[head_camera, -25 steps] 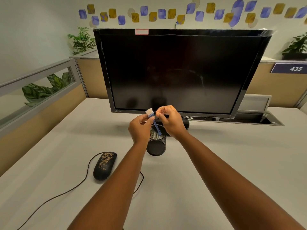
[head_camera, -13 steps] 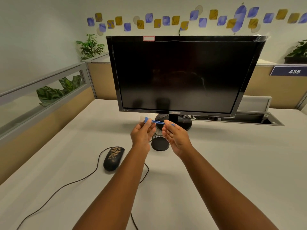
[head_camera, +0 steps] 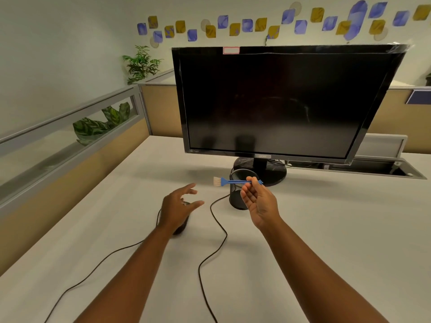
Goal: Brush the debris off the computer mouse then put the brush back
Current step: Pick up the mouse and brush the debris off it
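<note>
My right hand [head_camera: 260,202] pinches the thin blue brush [head_camera: 231,182] by the end of its handle, holding it level with the white bristles pointing left, in front of the black mesh pen cup [head_camera: 236,194]. My left hand [head_camera: 178,206] hovers with spread fingers just above the black computer mouse [head_camera: 180,228]. The hand hides most of the mouse, and only its near edge shows. I cannot tell whether the fingers touch it.
A large black monitor [head_camera: 279,101] on a round stand rises behind the cup. The mouse cable [head_camera: 217,229] loops across the white desk [head_camera: 326,241] towards me. A low partition with plants runs along the left edge. A cable tray lies at the back right.
My left hand has let go of the brush and dropped down-left over the mouse. My right hand alone holds the brush now. The camera view has shifted left.
</note>
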Demonstrator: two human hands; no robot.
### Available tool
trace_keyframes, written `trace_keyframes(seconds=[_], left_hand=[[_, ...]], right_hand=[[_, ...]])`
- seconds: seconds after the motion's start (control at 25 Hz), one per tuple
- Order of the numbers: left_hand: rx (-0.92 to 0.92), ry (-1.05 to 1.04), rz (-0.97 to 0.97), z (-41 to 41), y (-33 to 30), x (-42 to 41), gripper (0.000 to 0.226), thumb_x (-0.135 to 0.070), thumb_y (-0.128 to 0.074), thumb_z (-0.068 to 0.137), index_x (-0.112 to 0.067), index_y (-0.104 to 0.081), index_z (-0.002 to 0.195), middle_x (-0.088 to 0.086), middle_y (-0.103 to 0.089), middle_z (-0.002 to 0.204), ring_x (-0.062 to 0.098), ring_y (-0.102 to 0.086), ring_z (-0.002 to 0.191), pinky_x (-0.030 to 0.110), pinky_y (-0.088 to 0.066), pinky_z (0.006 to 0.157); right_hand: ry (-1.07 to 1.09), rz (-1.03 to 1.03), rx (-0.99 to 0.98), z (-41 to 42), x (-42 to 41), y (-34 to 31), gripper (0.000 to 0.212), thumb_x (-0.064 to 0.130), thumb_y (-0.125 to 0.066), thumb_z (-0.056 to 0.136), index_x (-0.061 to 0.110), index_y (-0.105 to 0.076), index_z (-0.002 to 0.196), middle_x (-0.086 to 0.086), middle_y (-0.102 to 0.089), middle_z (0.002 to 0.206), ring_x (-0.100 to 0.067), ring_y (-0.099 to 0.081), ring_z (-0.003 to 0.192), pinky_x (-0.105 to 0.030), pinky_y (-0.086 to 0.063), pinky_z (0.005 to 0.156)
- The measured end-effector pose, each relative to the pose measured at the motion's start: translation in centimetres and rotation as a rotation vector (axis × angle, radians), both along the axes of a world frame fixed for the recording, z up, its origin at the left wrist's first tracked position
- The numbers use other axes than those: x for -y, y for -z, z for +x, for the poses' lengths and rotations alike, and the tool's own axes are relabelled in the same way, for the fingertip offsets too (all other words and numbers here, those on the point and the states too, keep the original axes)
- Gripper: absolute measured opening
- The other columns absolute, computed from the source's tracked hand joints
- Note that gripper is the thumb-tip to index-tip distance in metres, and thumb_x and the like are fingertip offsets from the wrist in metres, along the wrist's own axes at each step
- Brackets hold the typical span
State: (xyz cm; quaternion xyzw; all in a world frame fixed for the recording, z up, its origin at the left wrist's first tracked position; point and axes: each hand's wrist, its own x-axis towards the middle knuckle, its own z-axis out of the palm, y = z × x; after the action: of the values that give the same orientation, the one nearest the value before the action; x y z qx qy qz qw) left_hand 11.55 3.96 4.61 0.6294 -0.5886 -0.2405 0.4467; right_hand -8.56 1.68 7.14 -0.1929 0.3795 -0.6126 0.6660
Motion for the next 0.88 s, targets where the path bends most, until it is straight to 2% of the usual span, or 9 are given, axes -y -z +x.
trace_keyframes(seconds=[0.08,0.16,0.28,0.4,0.56,0.88], left_hand=[[0.296,0.041,0.031,3.1,0.9,0.2,0.074,-0.031,-0.079,0.068,-0.019,-0.045,0.133,0.006,-0.051,0.134,0.02,-0.041,0.127,0.033,-0.035,0.101],[0.506,0.124,0.118,5.6,1.9,0.5,0.097,-0.044,-0.079,0.063,-0.021,-0.028,0.142,0.006,-0.029,0.15,0.02,-0.019,0.14,0.04,-0.021,0.111],[0.729,0.257,0.249,7.9,3.2,1.2,0.122,-0.059,-0.075,0.058,-0.016,-0.003,0.146,0.002,-0.004,0.156,0.014,0.006,0.142,0.044,0.001,0.114],[0.884,0.344,0.355,8.9,3.9,2.2,0.132,-0.068,-0.071,0.054,-0.014,0.008,0.145,0.0,0.009,0.156,0.015,0.017,0.14,0.048,0.01,0.111],[1.009,0.468,0.481,9.4,4.1,3.6,0.139,-0.072,-0.071,0.049,-0.016,0.015,0.143,0.001,0.018,0.154,0.018,0.024,0.138,0.054,0.018,0.107],[0.937,0.516,0.547,9.6,4.6,4.9,0.136,-0.065,-0.077,0.049,-0.018,0.008,0.145,0.001,0.012,0.155,0.015,0.024,0.138,0.053,0.02,0.107]], right_hand=[[-0.002,0.025,-0.001,0.4,0.0,0.5,0.021,0.021,-0.049,0.092,0.009,-0.064,0.084,-0.006,-0.062,0.072,-0.011,-0.062,0.058,-0.019,-0.056,0.055],[-0.001,0.054,-0.006,0.8,0.1,1.0,0.022,0.021,-0.048,0.092,0.009,-0.064,0.082,-0.006,-0.061,0.071,-0.012,-0.061,0.061,-0.02,-0.056,0.053],[-0.005,0.088,-0.028,1.6,0.3,1.7,0.024,0.021,-0.047,0.092,0.008,-0.064,0.082,-0.006,-0.06,0.07,-0.013,-0.06,0.062,-0.02,-0.055,0.052],[-0.011,0.123,-0.053,2.2,0.5,2.5,0.025,0.02,-0.046,0.093,0.008,-0.064,0.081,-0.006,-0.061,0.068,-0.013,-0.06,0.061,-0.02,-0.055,0.051],[-0.043,0.153,-0.105,2.5,0.8,3.1,0.025,0.02,-0.046,0.093,0.008,-0.064,0.082,-0.007,-0.061,0.07,-0.015,-0.06,0.064,-0.02,-0.055,0.051],[-0.089,0.178,-0.146,2.9,1.2,4.0,0.026,0.019,-0.045,0.093,0.007,-0.064,0.08,-0.007,-0.06,0.069,-0.014,-0.058,0.063,-0.019,-0.055,0.051]])
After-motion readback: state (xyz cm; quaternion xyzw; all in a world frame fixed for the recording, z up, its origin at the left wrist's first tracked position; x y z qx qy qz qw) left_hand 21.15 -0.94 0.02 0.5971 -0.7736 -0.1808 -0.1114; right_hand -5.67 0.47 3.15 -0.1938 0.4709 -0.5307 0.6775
